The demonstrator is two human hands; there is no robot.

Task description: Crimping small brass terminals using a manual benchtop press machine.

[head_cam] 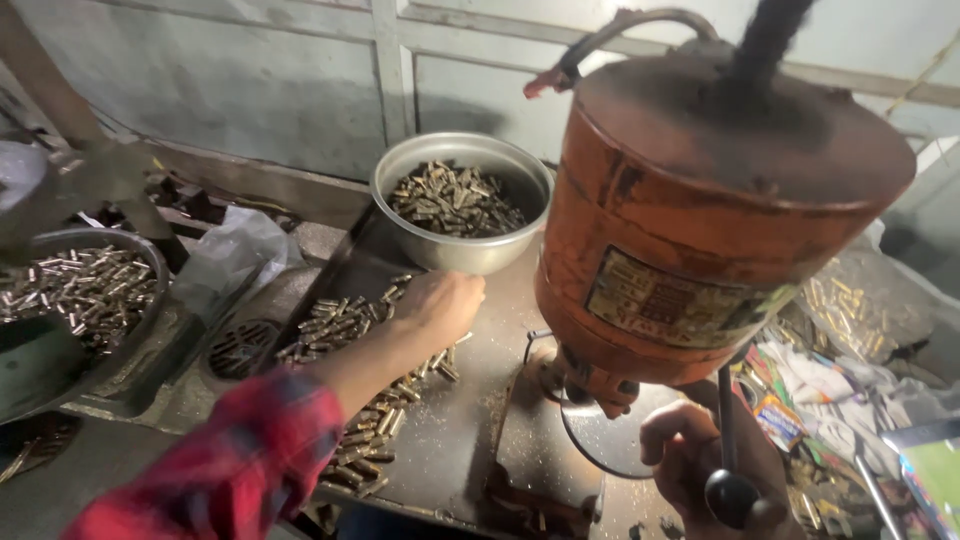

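Note:
My left hand [440, 303], on a red plaid sleeve, reaches over a dark metal tray [460, 420] and rests on a scatter of small brass pieces [335, 325]; its fingers curl down into them, so whether it grips any is hidden. Behind it stands a steel bowl [400, 170] filled with the same brass pieces. My right hand [690, 455] is closed around the black-knobbed lever [730, 485] of an orange drum-shaped press machine [700, 210], low at the right.
A second metal bowl [150, 262] of brass pieces sits at the left beside a crumpled plastic bag [235, 250]. More brass pieces in clear plastic [860, 310] and coloured paper packets [790, 400] lie at the right. A grey panelled wall closes the back.

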